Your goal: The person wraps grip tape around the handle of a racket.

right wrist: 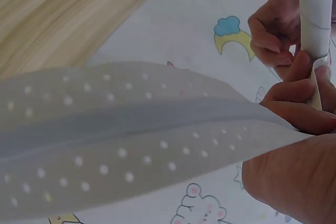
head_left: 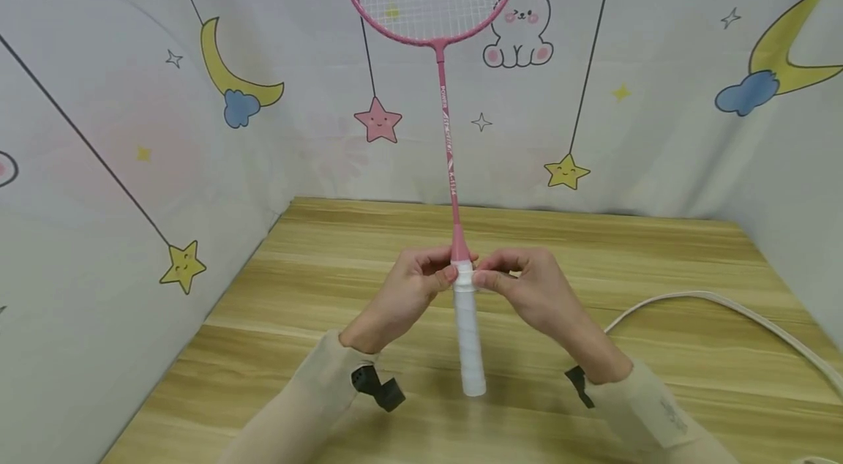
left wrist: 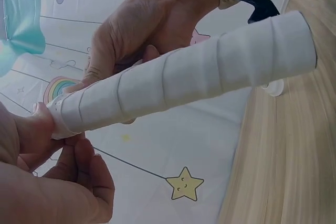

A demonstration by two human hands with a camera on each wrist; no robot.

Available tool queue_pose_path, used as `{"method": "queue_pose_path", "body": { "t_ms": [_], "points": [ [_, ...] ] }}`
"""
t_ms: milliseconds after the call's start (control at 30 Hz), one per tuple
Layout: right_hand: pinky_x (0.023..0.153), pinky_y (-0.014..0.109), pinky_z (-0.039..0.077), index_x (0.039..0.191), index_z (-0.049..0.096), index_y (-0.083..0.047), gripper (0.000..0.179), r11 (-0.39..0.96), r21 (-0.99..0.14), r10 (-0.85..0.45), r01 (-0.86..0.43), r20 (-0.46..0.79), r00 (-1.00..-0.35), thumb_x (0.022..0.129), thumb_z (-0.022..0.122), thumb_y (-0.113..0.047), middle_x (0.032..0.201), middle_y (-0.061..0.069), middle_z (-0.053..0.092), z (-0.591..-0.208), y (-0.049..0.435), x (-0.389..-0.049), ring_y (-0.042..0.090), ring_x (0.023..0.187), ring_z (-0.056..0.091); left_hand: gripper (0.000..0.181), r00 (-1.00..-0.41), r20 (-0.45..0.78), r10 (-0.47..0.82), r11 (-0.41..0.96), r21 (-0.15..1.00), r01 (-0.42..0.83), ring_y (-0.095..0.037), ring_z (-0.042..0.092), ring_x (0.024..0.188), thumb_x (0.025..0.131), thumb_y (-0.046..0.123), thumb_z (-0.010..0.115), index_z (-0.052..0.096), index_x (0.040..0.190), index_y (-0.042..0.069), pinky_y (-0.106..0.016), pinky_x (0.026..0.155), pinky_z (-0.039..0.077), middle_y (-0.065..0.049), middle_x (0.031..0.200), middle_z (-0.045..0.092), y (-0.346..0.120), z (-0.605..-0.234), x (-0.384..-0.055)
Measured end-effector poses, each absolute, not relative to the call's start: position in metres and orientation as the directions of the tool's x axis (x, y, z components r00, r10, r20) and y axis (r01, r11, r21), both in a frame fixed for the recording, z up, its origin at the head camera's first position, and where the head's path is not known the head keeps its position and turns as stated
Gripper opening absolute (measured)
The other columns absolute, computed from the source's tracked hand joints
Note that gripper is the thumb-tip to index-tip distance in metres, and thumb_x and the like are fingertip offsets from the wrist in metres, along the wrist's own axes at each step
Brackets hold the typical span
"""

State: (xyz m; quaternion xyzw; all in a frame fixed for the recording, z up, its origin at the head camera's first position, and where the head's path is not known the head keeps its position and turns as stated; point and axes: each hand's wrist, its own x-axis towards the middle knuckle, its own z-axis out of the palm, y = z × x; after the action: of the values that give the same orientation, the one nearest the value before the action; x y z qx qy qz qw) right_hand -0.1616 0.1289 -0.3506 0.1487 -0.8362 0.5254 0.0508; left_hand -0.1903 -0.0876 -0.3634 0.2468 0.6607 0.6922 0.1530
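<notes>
A pink badminton racket (head_left: 448, 135) stands upright in the head view, its white-wrapped handle (head_left: 470, 347) pointing down. My left hand (head_left: 408, 288) grips the upper end of the handle, just below the pink cone, with its thumb at the front. On the other side, my right hand (head_left: 533, 296) pinches white grip tape at the same height. The right wrist view shows this grip tape (right wrist: 131, 93) as a broad strip dotted with holes, with a grey band along its middle. Overlapping turns of wrap (left wrist: 191, 72) spiral down the handle in the left wrist view.
A wood-grain table (head_left: 329, 230) lies below the hands. White fabric (head_left: 296, 69) with cartoon stars, moons and rabbits hangs behind and at the sides. A long white strip (head_left: 711, 296) curves across the table's right side; whether it is the tape's tail I cannot tell.
</notes>
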Motion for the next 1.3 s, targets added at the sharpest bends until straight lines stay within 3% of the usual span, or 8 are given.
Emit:
{"method": "queue_pose_path", "body": {
  "t_ms": [167, 300, 567, 700, 800, 1000, 1100, 1300],
  "points": [
    [0.072, 0.027, 0.05, 0.1, 0.082, -0.003, 0.016, 0.374, -0.899, -0.202, -0.228, 0.161, -0.966, 0.098, 0.083, -0.019, 0.088, 0.001, 0.076, -0.351, 0.13, -0.165, 0.016, 0.084, 0.059, 0.039, -0.82, 0.127, 0.558, -0.099, 0.991, 0.086, -0.011, 0.064, 0.128, 0.114, 0.004, 0.048, 0.058, 0.147, -0.013, -0.039, 0.12, 0.048, -0.027, 0.152, 0.062, -0.088, -0.363, -0.191],
    [0.069, 0.025, 0.048, 0.113, 0.081, 0.002, 0.027, 0.298, -0.931, -0.289, -0.21, 0.122, -0.95, 0.102, 0.079, -0.022, 0.088, -0.003, 0.07, -0.357, 0.135, -0.17, 0.012, 0.079, 0.055, 0.058, -0.796, 0.144, 0.588, -0.124, 0.988, 0.087, -0.012, 0.061, 0.136, 0.109, 0.029, 0.06, 0.055, 0.152, -0.01, -0.039, 0.122, 0.046, -0.025, 0.154, 0.062, -0.09, -0.363, -0.191],
    [0.052, 0.026, 0.027, 0.103, 0.074, 0.012, 0.047, 0.069, -0.949, -0.489, -0.306, 0.235, -0.84, 0.108, 0.066, -0.034, 0.07, -0.007, 0.052, -0.373, 0.141, -0.177, 0.008, 0.062, 0.036, 0.093, -0.746, 0.177, 0.642, -0.203, 0.977, 0.057, -0.01, 0.059, 0.118, 0.094, 0.052, 0.07, 0.047, 0.154, -0.015, -0.025, 0.101, 0.049, 0.015, 0.122, 0.072, -0.09, -0.362, -0.189],
    [0.052, 0.027, 0.027, 0.111, 0.075, 0.016, 0.047, 0.063, -0.916, -0.463, -0.396, 0.325, -0.825, 0.109, 0.066, -0.03, 0.069, -0.008, 0.044, -0.373, 0.14, -0.175, 0.01, 0.061, 0.033, 0.071, -0.748, 0.211, 0.629, -0.159, 0.977, 0.141, -0.012, 0.058, 0.117, 0.105, 0.037, 0.065, 0.05, 0.154, -0.012, -0.023, 0.096, 0.051, 0.0, 0.13, 0.066, -0.088, -0.359, -0.189],
    [0.062, 0.02, 0.044, 0.122, 0.075, 0.015, 0.039, 0.123, -0.891, -0.387, -0.437, 0.362, -0.848, 0.108, 0.069, -0.021, 0.077, -0.002, 0.069, -0.368, 0.139, -0.17, 0.001, 0.068, 0.047, 0.048, -0.805, 0.24, 0.543, -0.049, 0.966, 0.256, -0.012, 0.062, 0.114, 0.11, 0.018, 0.064, 0.059, 0.15, -0.006, -0.022, 0.095, 0.054, -0.018, 0.135, 0.066, -0.086, -0.355, -0.187],
    [0.092, 0.018, 0.06, 0.123, 0.078, 0.009, 0.026, 0.214, -0.852, -0.265, -0.478, 0.42, -0.868, 0.102, 0.074, -0.005, 0.118, 0.025, 0.08, -0.362, 0.129, -0.163, -0.003, 0.101, 0.073, 0.034, -0.882, 0.322, 0.344, 0.117, 0.917, 0.38, -0.01, 0.068, 0.101, 0.1, 0.008, 0.079, 0.074, 0.133, -0.001, -0.022, 0.088, 0.059, -0.023, 0.121, 0.075, -0.078, -0.355, -0.179],
    [0.089, 0.018, 0.061, 0.12, 0.081, 0.005, 0.023, 0.236, -0.829, -0.238, -0.508, 0.457, -0.857, 0.099, 0.078, -0.003, 0.112, 0.021, 0.082, -0.361, 0.123, -0.162, -0.003, 0.099, 0.075, 0.03, -0.877, 0.363, 0.314, 0.136, 0.897, 0.42, -0.012, 0.067, 0.097, 0.1, 0.005, 0.078, 0.075, 0.128, -0.004, -0.021, 0.083, 0.058, -0.024, 0.115, 0.076, -0.073, -0.356, -0.178],
    [0.055, 0.019, 0.044, 0.114, 0.083, 0.004, 0.019, 0.316, -0.817, -0.212, -0.482, 0.435, -0.875, 0.097, 0.079, -0.001, 0.077, 0.013, 0.077, -0.355, 0.12, -0.155, 0.0, 0.059, 0.05, 0.024, -0.878, 0.374, 0.3, 0.132, 0.895, 0.426, -0.011, 0.064, 0.099, 0.104, -0.002, 0.067, 0.075, 0.125, -0.01, -0.02, 0.085, 0.055, -0.028, 0.116, 0.073, -0.073, -0.357, -0.176]
  ]
}}
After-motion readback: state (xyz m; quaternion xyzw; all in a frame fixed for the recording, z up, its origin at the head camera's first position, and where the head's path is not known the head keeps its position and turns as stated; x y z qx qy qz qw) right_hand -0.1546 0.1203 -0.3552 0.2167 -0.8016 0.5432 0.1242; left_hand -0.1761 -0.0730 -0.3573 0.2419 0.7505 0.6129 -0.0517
